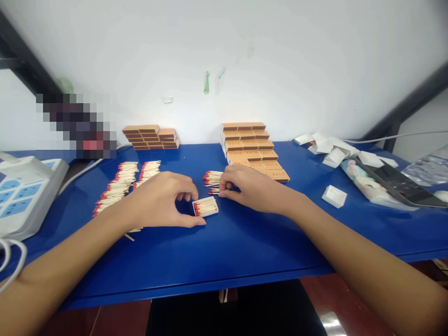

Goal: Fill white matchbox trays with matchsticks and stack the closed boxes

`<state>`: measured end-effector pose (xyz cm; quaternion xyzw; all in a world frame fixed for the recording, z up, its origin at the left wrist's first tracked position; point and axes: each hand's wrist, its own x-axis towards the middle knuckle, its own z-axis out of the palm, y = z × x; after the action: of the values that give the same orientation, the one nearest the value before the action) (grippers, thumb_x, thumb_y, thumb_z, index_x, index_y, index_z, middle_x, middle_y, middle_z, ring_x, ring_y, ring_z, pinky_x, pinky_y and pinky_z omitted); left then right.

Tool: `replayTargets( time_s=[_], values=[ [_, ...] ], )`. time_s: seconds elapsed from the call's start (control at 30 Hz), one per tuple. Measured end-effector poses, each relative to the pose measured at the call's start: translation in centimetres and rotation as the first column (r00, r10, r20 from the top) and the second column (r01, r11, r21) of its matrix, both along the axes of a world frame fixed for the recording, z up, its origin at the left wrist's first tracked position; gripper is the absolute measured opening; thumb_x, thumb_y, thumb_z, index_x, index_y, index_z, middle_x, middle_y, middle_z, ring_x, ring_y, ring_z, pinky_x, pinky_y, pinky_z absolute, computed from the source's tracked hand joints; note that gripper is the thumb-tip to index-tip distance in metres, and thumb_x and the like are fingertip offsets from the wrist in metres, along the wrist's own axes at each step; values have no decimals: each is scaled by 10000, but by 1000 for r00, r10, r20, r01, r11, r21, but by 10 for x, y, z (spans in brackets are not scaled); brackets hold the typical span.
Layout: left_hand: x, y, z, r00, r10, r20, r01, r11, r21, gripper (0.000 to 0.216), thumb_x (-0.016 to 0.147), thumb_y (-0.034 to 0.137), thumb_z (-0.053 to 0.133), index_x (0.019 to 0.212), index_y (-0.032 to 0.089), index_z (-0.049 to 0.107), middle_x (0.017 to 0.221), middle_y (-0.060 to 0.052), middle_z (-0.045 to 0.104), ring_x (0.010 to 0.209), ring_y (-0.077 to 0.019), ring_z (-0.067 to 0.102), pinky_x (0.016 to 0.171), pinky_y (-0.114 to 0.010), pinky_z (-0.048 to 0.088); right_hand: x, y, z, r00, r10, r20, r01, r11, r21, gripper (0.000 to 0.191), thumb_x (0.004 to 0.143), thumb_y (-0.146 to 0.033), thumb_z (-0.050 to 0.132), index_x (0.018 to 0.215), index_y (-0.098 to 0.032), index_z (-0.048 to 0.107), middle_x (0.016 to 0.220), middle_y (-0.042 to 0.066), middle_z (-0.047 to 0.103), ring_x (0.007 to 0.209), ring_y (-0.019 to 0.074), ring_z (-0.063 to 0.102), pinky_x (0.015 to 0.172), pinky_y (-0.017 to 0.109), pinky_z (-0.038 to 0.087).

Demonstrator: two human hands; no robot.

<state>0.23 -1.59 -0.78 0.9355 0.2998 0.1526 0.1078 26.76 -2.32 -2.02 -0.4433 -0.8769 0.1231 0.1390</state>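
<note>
My left hand (163,199) curls around the left side of a small white matchbox tray (206,206) filled with red-tipped matches, thumb and fingers touching its edge on the blue table (227,242). My right hand (250,186) rests just right of the tray, fingers pinched on a few matches from a small loose pile of matches (212,178). A long spread of matches (121,184) lies behind my left hand.
Stacks of orange matchboxes stand at the back: a large stack (250,147) and a smaller stack (150,136). Empty white trays (334,196) and a phone (399,184) lie right. A white power strip (21,193) sits left. The wall is close behind.
</note>
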Motion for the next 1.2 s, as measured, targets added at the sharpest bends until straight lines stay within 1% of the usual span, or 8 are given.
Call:
replayTargets(
  time_s=[0.3,0.47,0.6,0.67,0.77,0.83,1.0,1.2],
  values=[
    [0,1,-2,1000,10,-26,-10,1000,-6,337,778,523,844,834,203,756,782,-8,703,690,-157,639,635,-279,459,-3,-3,3,998,-1,62,2,1000,-15,219,1044,-251,626,838,-183,601,960,67,623,874,200,551,749,323,395],
    [0,1,-2,1000,5,-24,-6,1000,-11,326,783,514,840,828,203,755,774,-7,703,688,-156,642,634,-278,459,-5,-2,-2,997,0,82,-1,1000,10,198,1057,-259,607,878,-176,626,990,88,639,932,222,573,780,337,413],
    [0,1,-2,1000,5,-29,-6,1000,-22,331,783,518,841,837,203,756,780,-8,703,692,-157,643,638,-282,460,-5,-3,0,995,14,103,-14,1000,-1,207,1073,-256,572,892,-171,627,1005,106,638,940,231,570,794,346,423],
    [0,1,-2,1000,6,-21,-6,1000,-22,327,791,518,836,837,203,761,780,-10,703,692,-157,642,637,-283,463,-4,-4,3,998,22,60,-22,1000,3,221,1081,-271,555,894,-176,624,1002,103,631,941,231,564,810,350,427],
    [0,1,-3,1000,7,-5,-7,1000,-17,329,806,527,824,850,205,771,779,-11,705,696,-158,644,637,-284,467,-2,-8,7,993,55,-100,-53,998,14,197,1083,-300,552,934,-195,627,1013,80,636,968,223,564,844,345,435],
    [0,1,-3,1000,2,-2,-2,1000,-11,329,817,529,818,858,205,776,777,-12,706,698,-158,644,640,-285,469,-3,-11,8,981,103,-166,-102,995,13,175,1080,-311,556,965,-204,634,1036,71,640,979,216,566,840,337,436],
    [1,1,-3,1000,-4,15,4,1000,7,309,814,509,831,859,207,778,766,-8,703,680,-155,640,627,-282,457,-10,-14,4,970,207,-125,-206,978,19,142,1049,-235,592,930,-199,659,1014,62,638,926,199,560,779,321,418],
    [1,-1,-3,998,-30,53,29,999,36,287,819,473,842,858,199,765,772,1,700,690,-146,645,652,-282,462,-16,-16,3,970,177,-165,-173,984,42,140,1029,-226,638,903,-190,686,945,38,639,882,176,565,751,304,414]
  ],
)
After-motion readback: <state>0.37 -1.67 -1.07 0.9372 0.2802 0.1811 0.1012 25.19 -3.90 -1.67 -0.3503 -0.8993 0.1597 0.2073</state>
